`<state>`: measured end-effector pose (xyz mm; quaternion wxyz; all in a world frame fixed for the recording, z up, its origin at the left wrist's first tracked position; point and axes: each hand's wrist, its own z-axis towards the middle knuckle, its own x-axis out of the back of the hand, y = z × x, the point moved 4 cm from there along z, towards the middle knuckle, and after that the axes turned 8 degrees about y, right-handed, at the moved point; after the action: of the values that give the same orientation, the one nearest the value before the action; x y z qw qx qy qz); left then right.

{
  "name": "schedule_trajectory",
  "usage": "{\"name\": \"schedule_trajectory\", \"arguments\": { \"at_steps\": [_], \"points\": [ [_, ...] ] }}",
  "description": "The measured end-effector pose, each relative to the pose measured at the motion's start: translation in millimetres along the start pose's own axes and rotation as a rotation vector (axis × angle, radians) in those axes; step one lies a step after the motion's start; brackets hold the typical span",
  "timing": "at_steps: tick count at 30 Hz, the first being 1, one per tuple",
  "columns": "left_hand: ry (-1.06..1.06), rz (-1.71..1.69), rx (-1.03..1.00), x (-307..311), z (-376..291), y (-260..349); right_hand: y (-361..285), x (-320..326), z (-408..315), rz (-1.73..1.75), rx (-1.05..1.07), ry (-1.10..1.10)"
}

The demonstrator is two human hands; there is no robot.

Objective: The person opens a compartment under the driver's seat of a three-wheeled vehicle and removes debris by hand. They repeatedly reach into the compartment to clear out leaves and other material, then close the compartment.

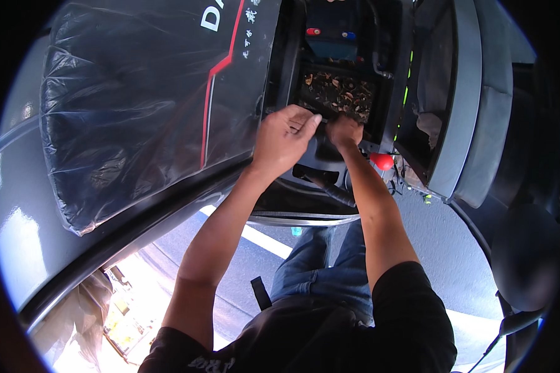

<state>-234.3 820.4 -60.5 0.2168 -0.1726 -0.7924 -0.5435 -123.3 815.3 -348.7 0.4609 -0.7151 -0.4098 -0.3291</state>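
Note:
Both my hands reach over an open compartment (287, 56) in a vehicle. My left hand (284, 140) hovers at its near left side, thumb and curled fingers close together; whether anything thin is between them cannot be seen. My right hand (344, 131) is curled in shadow at the near rim, beside the left one. Its fingertips are hidden, and so is anything they may grip. Dry leaves and dirt (338, 93) lie in the compartment just beyond my hands. Farther in sits a dark case, apparently a battery (329, 49), with a red cap (313, 31) and a blue cap (348, 35).
Left is a black padded panel (144, 102) with clear plastic and printed writing. A grey padded panel (469, 102) stands to the right. Near my right forearm are a red knob (381, 161) and thin wires (401, 175). Below lies asphalt (429, 247) with a white line (266, 240).

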Motion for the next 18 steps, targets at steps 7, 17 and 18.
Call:
{"name": "schedule_trajectory", "arguments": {
  "at_steps": [7, 17, 18],
  "points": [
    [0.079, -1.498, 0.833, -1.6, 23.6, -4.8, -0.5, 0.0, -0.6, -0.015, -0.013, -0.076],
    [0.151, -1.326, 0.824, -13.0, 23.4, -1.5, -1.2, 3.0, -2.0, -0.011, 0.03, -0.021],
    [0.155, -1.294, 0.823, -12.7, 21.0, -4.9, -1.1, 2.8, -1.5, -0.008, 0.03, -0.031]
  ]
}}
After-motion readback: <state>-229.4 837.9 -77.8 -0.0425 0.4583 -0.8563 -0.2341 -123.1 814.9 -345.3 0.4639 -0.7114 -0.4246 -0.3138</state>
